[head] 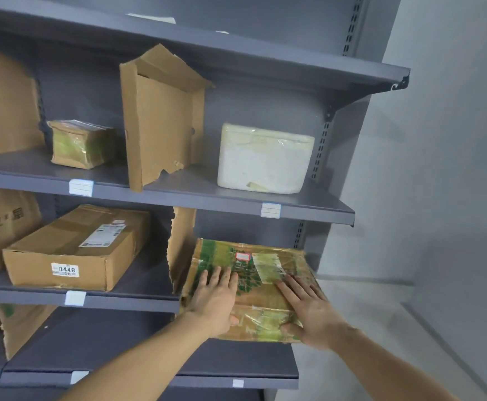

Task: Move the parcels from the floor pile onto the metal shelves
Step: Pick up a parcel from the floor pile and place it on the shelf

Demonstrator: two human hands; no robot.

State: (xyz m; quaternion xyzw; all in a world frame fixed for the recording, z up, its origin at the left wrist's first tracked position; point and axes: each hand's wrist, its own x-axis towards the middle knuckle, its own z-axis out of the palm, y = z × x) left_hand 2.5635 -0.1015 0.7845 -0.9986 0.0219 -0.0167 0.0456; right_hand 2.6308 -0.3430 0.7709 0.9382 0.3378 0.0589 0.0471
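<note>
Green-printed cardboard parcel point(251, 287), 4 o'clock, middle shelf point(120, 301): your left hand point(216, 299) and right hand point(309, 311) grip it, fingers flat on top, thumbs against the front.

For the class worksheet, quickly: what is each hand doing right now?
Left hand: holds the green-printed parcel, fingers on top, thumb on its front.
Right hand: holds it likewise.
</note>
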